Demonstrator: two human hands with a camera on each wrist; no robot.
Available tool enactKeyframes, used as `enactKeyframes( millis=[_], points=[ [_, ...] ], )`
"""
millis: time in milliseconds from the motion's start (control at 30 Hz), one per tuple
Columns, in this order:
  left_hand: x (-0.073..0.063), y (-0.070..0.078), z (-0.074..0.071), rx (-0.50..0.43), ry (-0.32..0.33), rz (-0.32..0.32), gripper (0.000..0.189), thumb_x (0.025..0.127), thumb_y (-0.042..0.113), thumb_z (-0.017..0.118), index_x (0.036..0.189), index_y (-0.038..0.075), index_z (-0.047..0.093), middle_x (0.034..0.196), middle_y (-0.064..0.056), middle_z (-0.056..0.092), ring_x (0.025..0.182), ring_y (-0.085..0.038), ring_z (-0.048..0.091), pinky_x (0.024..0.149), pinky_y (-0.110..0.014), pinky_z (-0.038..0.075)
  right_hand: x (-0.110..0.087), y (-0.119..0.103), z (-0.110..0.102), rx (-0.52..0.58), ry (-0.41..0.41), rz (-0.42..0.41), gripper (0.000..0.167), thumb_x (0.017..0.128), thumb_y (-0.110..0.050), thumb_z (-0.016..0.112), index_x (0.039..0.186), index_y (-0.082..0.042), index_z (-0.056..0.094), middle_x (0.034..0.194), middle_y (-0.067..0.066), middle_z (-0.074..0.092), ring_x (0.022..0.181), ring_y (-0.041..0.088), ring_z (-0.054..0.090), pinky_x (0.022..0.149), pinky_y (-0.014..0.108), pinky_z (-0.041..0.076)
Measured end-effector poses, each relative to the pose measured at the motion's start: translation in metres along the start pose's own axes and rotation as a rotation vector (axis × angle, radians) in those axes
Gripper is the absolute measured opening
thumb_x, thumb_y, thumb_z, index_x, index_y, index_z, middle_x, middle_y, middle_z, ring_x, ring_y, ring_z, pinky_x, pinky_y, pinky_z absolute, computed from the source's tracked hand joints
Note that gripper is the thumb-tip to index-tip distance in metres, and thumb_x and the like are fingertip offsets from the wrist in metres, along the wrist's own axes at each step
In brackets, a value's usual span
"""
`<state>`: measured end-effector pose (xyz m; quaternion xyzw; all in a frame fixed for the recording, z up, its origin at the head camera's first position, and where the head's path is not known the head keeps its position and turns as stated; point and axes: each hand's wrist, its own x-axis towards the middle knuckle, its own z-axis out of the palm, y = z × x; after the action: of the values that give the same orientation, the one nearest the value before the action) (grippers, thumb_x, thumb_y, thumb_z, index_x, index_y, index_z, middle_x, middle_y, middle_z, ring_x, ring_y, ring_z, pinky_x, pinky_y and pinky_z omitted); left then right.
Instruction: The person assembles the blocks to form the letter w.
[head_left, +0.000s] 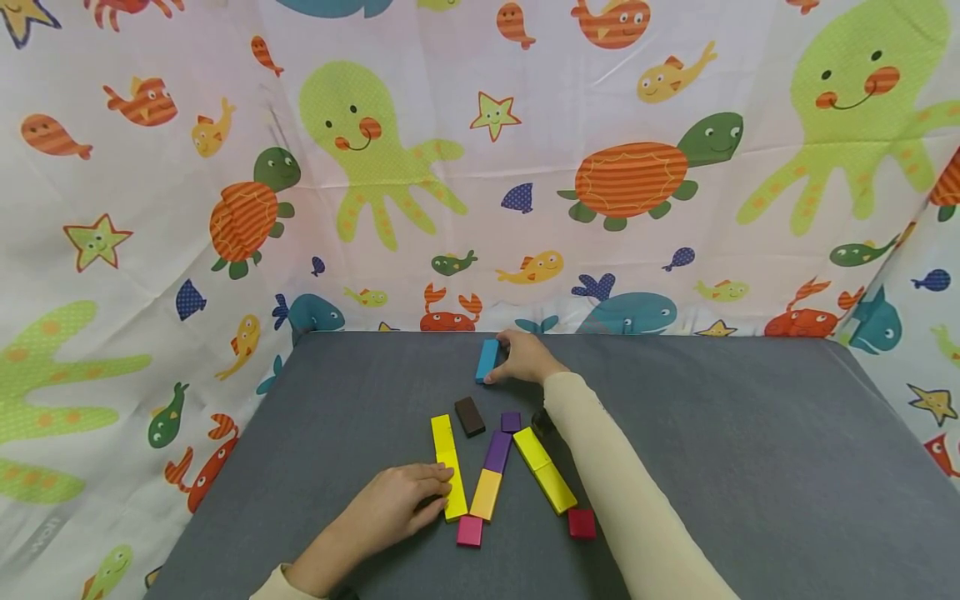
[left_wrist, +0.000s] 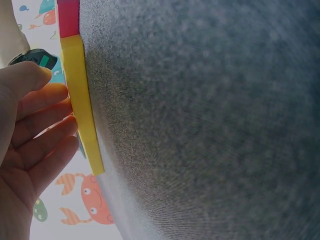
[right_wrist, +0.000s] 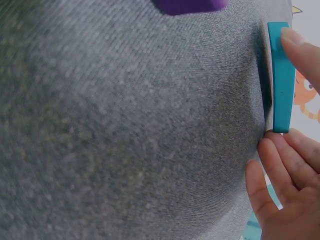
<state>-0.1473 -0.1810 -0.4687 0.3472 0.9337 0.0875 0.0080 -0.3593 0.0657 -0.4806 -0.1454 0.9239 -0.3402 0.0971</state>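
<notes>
At the far edge of the table my right hand (head_left: 528, 358) pinches a blue block (head_left: 487, 361) lengthwise, thumb at its near end and fingers at its far end. The right wrist view shows the same blue block (right_wrist: 283, 80) between the thumb and fingertips. My left hand (head_left: 405, 497) rests beside the left yellow row (head_left: 453, 487), its fingers loosely bent and the fingertips right at the row's side. From the left wrist, the yellow row (left_wrist: 80, 95) runs along those fingertips, with a pink block (left_wrist: 69, 19) at its end.
A slanted middle row has a small purple block (head_left: 511, 422), a longer purple one (head_left: 497, 452) and an orange one (head_left: 486, 496). The pink block (head_left: 470, 531) sits below. Right of it lie a yellow row (head_left: 543, 469) and a red block (head_left: 582, 523). A dark brown block (head_left: 469, 417) lies behind.
</notes>
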Motion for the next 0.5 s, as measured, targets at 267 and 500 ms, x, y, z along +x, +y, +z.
enactKeyframes(
  millis=[267,500],
  points=[
    [0.000,-0.001,0.002,-0.003,0.005,0.014,0.024,0.092,0.030,0.070,0.112,0.018,0.076,0.123,0.004,0.072,0.113,-0.012,0.069,0.094,-0.033,0.059,-0.004,0.000,-0.005,-0.020,-0.020,-0.007,0.090,0.072,-0.041,0.087,0.144,-0.007,0.048,0.142,0.012,0.056,0.128,0.029,0.055,0.112,0.046,0.046],
    [-0.001,-0.002,0.003,0.016,0.042,0.040,0.024,0.090,0.030,0.071,0.110,0.017,0.077,0.121,0.003,0.073,0.112,-0.013,0.070,0.093,-0.033,0.059,-0.015,-0.017,-0.027,0.011,-0.039,-0.068,0.091,0.073,-0.042,0.086,0.145,-0.005,0.045,0.141,0.013,0.056,0.129,0.031,0.054,0.110,0.048,0.048]
  ],
)
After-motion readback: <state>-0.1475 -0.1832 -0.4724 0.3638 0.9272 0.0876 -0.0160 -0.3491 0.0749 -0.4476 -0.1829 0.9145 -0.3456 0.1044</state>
